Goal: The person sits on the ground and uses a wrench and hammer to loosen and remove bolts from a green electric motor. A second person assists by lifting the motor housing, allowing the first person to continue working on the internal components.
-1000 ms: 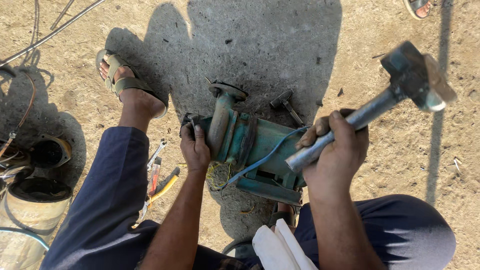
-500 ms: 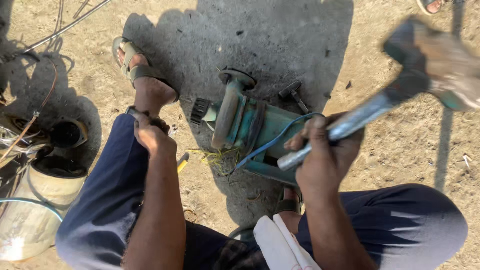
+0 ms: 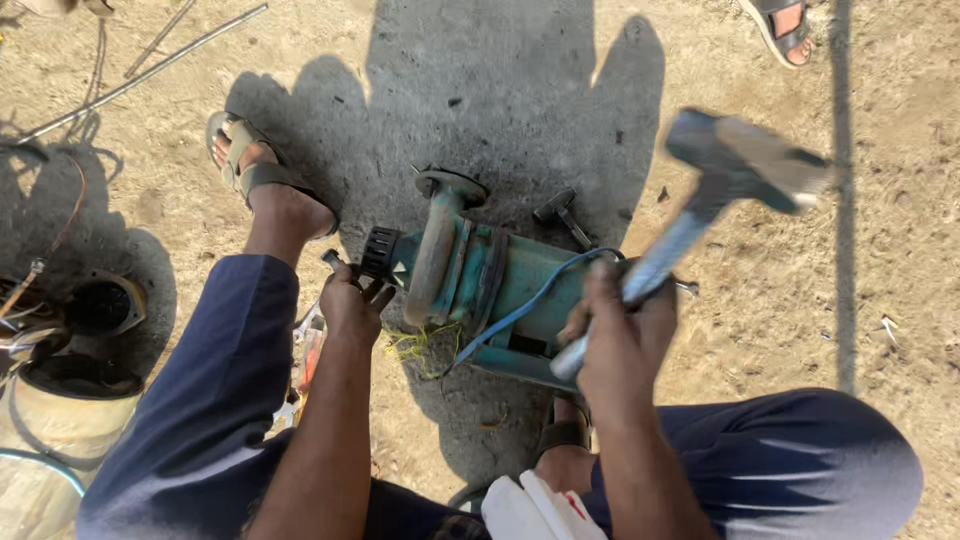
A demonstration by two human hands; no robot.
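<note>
Sunlit sandy ground (image 3: 800, 300), with a teal pump (image 3: 490, 285) lying in shadow at mid-patch between the knees. Left hand (image 3: 352, 305) against its black end, fingers (image 3: 378, 296) spread loosely, gripping nothing clearly. Right hand (image 3: 618, 340) clenched around a hammer (image 3: 700, 215) handle, head raised, blurred, above the pump's right end.

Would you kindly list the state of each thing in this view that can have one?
Left hand: beside the black end piece of the pump, grip unclear.
Right hand: closed around the hammer handle.
Hammer: raised, motion-blurred.
Green pump: lying on its side on the dirt.
Blue cable: draped loosely across the pump.
Pliers: lying on the ground.
</note>
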